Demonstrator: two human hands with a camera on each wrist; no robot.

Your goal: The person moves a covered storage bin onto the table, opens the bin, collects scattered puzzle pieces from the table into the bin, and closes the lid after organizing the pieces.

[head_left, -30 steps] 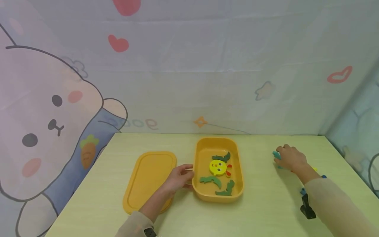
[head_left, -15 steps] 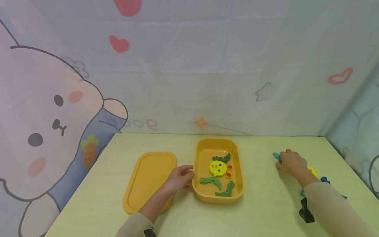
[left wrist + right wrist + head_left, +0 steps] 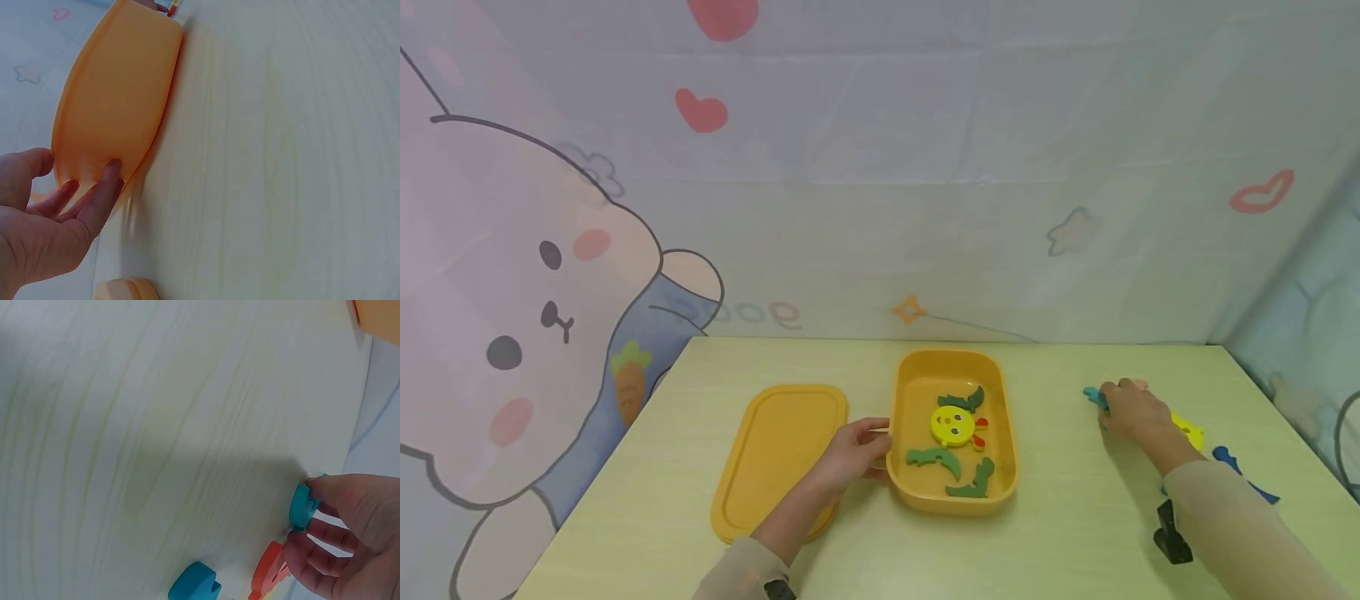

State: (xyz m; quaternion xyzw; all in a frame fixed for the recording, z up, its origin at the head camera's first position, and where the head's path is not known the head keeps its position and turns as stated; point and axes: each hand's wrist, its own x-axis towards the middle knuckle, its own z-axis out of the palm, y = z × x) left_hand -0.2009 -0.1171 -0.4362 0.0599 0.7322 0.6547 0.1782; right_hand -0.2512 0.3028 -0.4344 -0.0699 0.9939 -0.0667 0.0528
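In the head view my left hand (image 3: pixel 853 450) is at the left side of a yellow-orange box (image 3: pixel 1004 417). Its fingertips rest against the box's outer wall (image 3: pixel 119 94), the thumb at the rim. My right hand (image 3: pixel 1138 412), at the right of the table, pinches a small teal toy piece (image 3: pixel 300 506) between thumb and fingers, low over the tabletop. Part of the teal piece is hidden by the hand. Close by, in the right wrist view, lie an orange-red piece (image 3: pixel 269 569) and a blue piece (image 3: pixel 195 582).
Inside the box lie several green curved pieces (image 3: pixel 934 457) and a yellow round smiling-face piece (image 3: pixel 952 426) with red parts. A flat yellow-orange lid (image 3: pixel 782 450) lies left of it. Yellow (image 3: pixel 1189 431) and dark blue (image 3: pixel 1243 475) pieces lie beside the right forearm.
My right hand has shifted slightly, and the teal piece with it slightly left. More of the yellow and blue pieces beside the forearm shows. My left hand stays at the box.
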